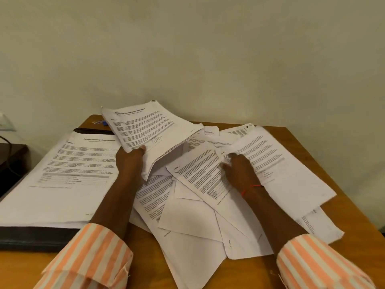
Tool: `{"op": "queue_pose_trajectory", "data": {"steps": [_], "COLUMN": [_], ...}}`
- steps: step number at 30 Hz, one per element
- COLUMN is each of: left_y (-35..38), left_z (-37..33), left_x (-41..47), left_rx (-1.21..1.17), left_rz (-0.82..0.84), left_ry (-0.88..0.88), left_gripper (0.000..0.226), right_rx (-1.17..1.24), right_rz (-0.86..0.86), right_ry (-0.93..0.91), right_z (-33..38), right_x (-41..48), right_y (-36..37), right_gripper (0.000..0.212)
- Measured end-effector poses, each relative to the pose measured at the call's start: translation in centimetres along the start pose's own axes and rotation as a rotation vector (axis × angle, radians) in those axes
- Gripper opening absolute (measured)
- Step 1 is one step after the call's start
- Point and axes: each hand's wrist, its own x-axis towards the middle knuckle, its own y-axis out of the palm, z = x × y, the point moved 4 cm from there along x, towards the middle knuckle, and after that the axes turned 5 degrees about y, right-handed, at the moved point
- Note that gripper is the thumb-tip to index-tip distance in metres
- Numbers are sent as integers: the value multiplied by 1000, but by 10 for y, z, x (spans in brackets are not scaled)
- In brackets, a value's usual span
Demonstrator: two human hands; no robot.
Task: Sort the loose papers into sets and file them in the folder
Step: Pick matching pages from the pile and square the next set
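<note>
Head view: left hand [131, 161] grips a raised sheaf of printed white sheets [145, 124] at 12 o'clock, right hand [239, 172] presses flat-fingered on the large, seemingly unsorted paper heap [187, 217] at 4, one stack [62, 184] lying on the black folder [31, 236] at 9.

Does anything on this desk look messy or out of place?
Yes. The loose papers in the middle lie crisscrossed at all angles, some blank side up, unlike the squared stack on the folder at left.
</note>
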Motion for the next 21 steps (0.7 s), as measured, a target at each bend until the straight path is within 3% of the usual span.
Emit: {"op": "queue_pose_trajectory", "data": {"steps": [3,7,9,21], "left_y": [1,3,2,2], "left_z": [1,1,1,11], "left_x": [0,-4,-5,5], "left_rx": [25,37,41,68], "left_rz": [-4,6,6,17], "left_ry": [-5,-17,-10,-13], "left_gripper": [46,46,46,50], "right_rx": [20,-187,-211,-269], "right_rz": [154,238,274,224], "right_ry": [-95,-171,-163,-209], "right_z": [11,17,21,24], "right_x": [-15,-29,-33,-40], "right_y": [29,52,53,60], "right_gripper": [43,101,117,121]}}
